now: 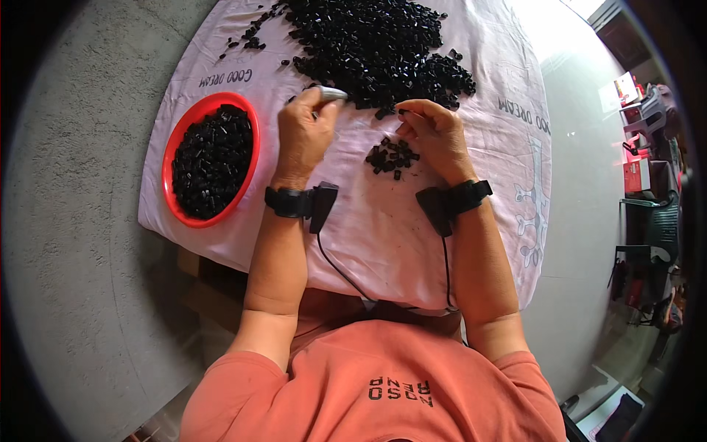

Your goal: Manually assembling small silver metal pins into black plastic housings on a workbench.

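My left hand [305, 132] is closed, with a small pale grey thing [333, 93] showing at its fingertips; its kind cannot be made out. My right hand [436, 134] pinches a small black plastic piece [403, 112] between thumb and fingers. Both hands are held over the near edge of a large heap of small black plastic pieces [368, 51]. Between and slightly below them lies a small loose pile of like pieces [392, 157]. A red basin [169, 151] full of such black pieces stands left of my left hand.
A pale pink printed cloth [383, 243] covers the table. Stray black pieces [254, 43] lie at the heap's far left. Black straps with cables sit on both wrists. Beyond the table at right are a dark green chair [663, 225] and stacked boxes [635, 177].
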The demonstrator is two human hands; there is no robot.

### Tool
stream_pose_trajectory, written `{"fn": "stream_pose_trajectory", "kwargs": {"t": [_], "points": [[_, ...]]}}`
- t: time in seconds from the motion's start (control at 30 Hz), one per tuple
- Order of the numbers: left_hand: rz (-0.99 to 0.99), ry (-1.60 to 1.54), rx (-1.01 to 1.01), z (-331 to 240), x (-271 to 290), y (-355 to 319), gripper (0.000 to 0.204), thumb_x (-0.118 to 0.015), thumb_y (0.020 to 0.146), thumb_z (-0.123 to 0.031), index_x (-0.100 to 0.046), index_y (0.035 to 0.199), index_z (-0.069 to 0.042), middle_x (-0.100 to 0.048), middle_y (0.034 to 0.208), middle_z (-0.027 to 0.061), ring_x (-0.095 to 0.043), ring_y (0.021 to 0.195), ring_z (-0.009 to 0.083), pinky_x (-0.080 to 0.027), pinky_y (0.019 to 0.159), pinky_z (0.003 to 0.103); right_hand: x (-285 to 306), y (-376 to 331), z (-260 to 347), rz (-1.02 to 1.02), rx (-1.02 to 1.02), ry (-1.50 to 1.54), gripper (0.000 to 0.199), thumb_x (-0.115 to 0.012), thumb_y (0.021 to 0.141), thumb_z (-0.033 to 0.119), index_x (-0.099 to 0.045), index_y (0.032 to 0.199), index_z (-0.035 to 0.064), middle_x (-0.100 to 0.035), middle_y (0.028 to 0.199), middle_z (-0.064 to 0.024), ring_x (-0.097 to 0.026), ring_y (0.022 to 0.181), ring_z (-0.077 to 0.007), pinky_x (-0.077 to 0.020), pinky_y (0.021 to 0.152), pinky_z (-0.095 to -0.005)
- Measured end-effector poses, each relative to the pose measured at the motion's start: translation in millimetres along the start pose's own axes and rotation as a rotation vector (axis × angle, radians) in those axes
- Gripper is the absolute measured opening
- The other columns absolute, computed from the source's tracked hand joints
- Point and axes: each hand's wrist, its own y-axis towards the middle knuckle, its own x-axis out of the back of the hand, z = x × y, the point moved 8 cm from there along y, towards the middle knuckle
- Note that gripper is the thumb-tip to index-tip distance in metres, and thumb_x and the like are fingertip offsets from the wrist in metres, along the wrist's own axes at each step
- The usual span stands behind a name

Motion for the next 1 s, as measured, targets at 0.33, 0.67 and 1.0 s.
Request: {"fn": "stream_pose_trajectory", "kwargs": {"t": [0.33,0.67,1.0], "points": [[0.081,0.240,-0.024,12.5,9.0,-5.8,0.013,-0.074,0.084,-0.008,-0.076,0.096,-0.004,-0.073,0.088,0.0080,-0.069,0.075,0.0167,-0.054,0.070,0.031,5.5,-0.4,2.7,-0.049,-0.013,0.023,0.015,-0.063,0.099,0.001,-0.072,0.111,0.0011,-0.073,0.093,-0.0033,-0.069,0.080,-0.0094,-0.0572,0.073,-0.0244],[0.125,0.458,-0.038,-2.2,-6.9,-9.8,0.007,-0.071,0.079,-0.008,-0.071,0.085,-0.005,-0.067,0.087,0.0144,-0.067,0.085,0.0363,-0.054,0.077,0.045,-2.4,-1.3,4.7,-0.053,-0.019,-0.003,0.014,-0.067,0.096,0.003,-0.072,0.109,0.0027,-0.073,0.087,-0.0021,-0.070,0.078,-0.0078,-0.0575,0.070,-0.0236],[0.008,0.317,-0.252,-24.5,-7.3,-6.1,0.007,-0.068,0.089,-0.003,-0.066,0.095,-0.002,-0.068,0.089,0.0131,-0.067,0.085,0.0328,-0.053,0.077,0.041,-7.3,-0.8,5.9,0.026,0.054,0.085,0.015,-0.064,0.098,0.002,-0.071,0.111,0.0010,-0.073,0.090,-0.0034,-0.071,0.081,-0.0101,-0.0583,0.073,-0.0247]]}}
